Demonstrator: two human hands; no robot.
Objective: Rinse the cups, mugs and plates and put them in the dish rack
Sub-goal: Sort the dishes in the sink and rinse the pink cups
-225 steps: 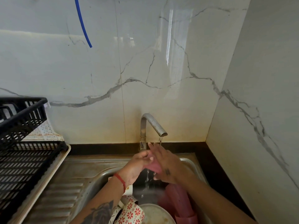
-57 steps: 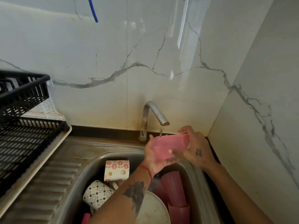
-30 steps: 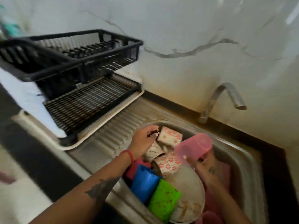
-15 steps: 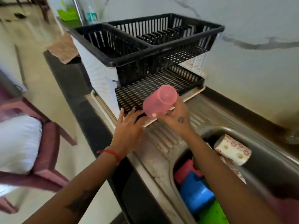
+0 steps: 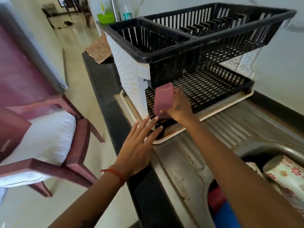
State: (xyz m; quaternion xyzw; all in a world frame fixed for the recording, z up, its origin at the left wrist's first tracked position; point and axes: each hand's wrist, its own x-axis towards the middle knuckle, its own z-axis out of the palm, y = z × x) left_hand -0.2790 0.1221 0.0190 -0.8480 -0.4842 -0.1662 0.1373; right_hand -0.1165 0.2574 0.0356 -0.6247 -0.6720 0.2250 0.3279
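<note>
At the near corner of the dish rack, the right hand grips a pink cup upside down over the lower shelf. The left hand hovers, fingers spread. The cup looks light, stiff plastic, probably wet and slippery; holding its sidewall suits.

A maroon plastic chair with a white cushion stands on the floor beside the black counter. On the counter's far end lie a brown mat, a green container and two bottles.
</note>
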